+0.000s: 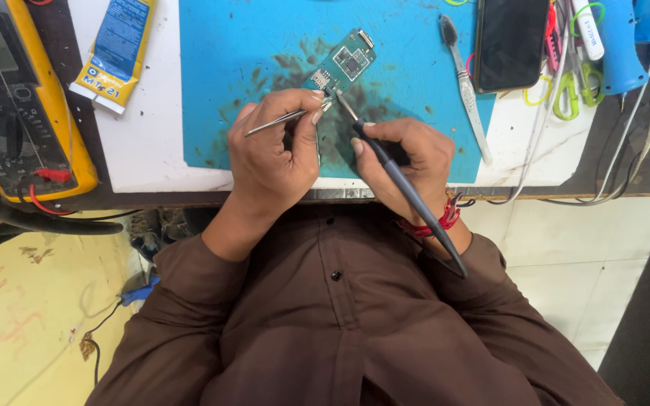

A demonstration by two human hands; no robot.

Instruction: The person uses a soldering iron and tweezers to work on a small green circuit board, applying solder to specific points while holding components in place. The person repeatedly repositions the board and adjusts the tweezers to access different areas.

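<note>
On the stained blue rubber work mat [415,53], near its front edge, lies a small green rectangular circuit board [342,66]. The left hand [274,154] pinches thin silver metal tweezers [283,119], tips at the board's near corner. The right hand [404,154] closes around a slim black soldering iron [404,184], its tip apparently touching the same corner.

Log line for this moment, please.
left hand: holds tweezers | right hand: holds soldering iron | tips at circuit board | blue mat
</note>
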